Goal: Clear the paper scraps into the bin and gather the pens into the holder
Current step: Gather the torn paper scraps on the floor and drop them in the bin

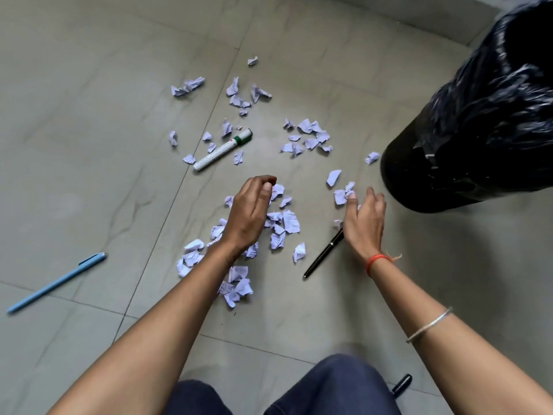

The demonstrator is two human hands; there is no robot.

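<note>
Grey tiled floor (89, 94), dark-blue trousers (335, 387).

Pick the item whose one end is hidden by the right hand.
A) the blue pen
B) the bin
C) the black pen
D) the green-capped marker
C: the black pen runs up behind the heel of the right hand, which covers its upper end.

Quick tally from the floor: three pens for sure, so one blue pen (57, 283), one black pen (321, 256) and one white marker (223, 149) with a green cap. There's a fourth dark pen-like thing (402, 384) at the bottom edge, can't tell if it's whole. One bin (466, 130). The paper scraps (291, 221) run to several dozen, too many to count exactly.
</note>
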